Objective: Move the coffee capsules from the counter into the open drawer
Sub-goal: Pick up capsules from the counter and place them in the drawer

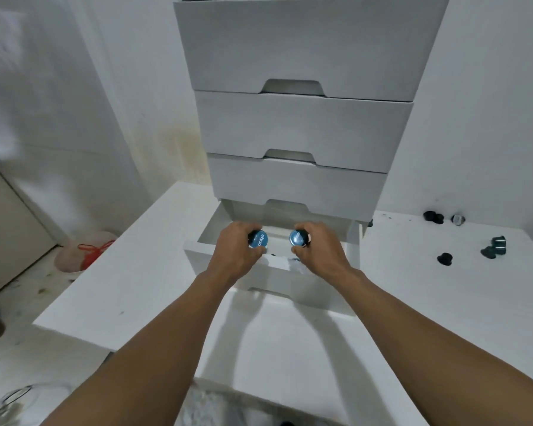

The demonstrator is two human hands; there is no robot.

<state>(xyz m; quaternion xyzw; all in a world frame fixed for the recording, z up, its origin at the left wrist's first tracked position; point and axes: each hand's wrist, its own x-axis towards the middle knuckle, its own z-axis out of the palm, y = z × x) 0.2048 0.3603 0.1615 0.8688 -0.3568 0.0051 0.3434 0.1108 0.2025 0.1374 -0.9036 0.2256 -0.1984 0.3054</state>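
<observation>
My left hand (234,250) grips a coffee capsule (258,239) with a blue foil lid, held over the open bottom drawer (194,252). My right hand (319,247) grips a second blue-lidded capsule (297,238) beside it, also above the drawer's opening. Both lids face toward me. Something dark lies inside the drawer between my hands, mostly hidden. Several dark capsules (444,258) lie scattered on the white counter (443,290) to the right, among them a pair (495,246) and another (433,217) near the wall.
The white drawer unit (305,124) stands on the counter with three closed drawers above the open one. A pink-white bucket with a red string (83,253) sits on the floor at the left. The counter's left edge drops to the floor.
</observation>
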